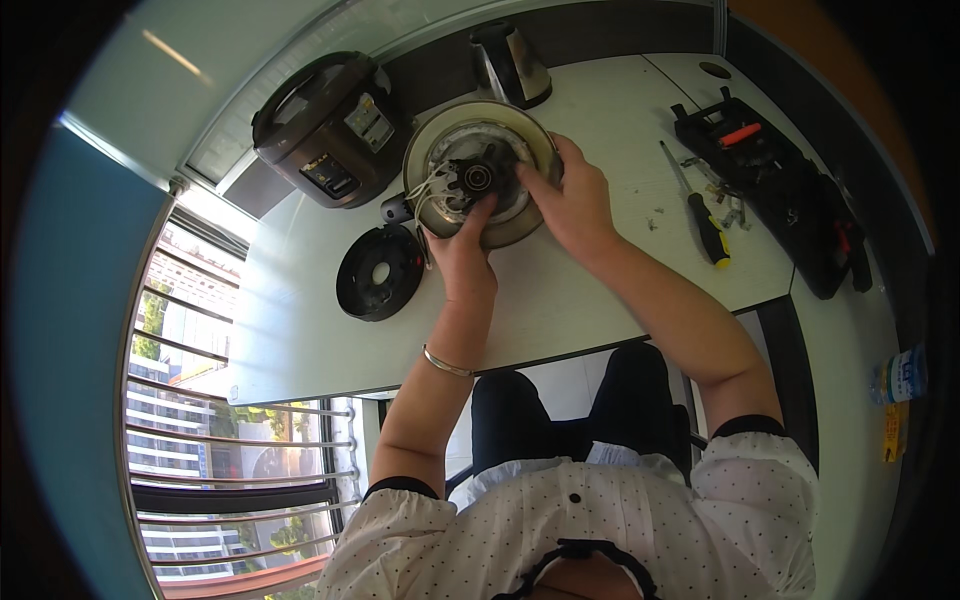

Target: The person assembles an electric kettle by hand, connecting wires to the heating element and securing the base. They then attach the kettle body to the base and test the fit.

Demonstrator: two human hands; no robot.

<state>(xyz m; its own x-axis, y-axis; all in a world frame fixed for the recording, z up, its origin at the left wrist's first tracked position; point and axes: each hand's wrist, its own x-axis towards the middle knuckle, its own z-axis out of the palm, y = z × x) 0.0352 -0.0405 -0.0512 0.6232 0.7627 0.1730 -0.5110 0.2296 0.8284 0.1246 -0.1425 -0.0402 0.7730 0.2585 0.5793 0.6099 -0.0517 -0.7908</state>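
Both my hands hold an electric kettle (520, 225) with its underside turned up toward me. The bottom cover is off, so the metal plate, a round black connector (476, 178) and pale wires (428, 188) show. My left hand (462, 250) grips the near rim, its thumb pressed by the connector. At the right rim, my right hand (582, 200) wraps round the side with its thumb reaching in over the plate. A round black plastic cover (380, 273), open side up, lies on the table to the left of my left hand.
A dark electric cooker (325, 130) stands at the back left, with a black and silver jug-like appliance (511, 65) behind the kettle. To the right lie a yellow and black screwdriver (708, 228), small metal parts (728, 195) and an open black tool case (775, 190). A bottle (900, 376) is far right.
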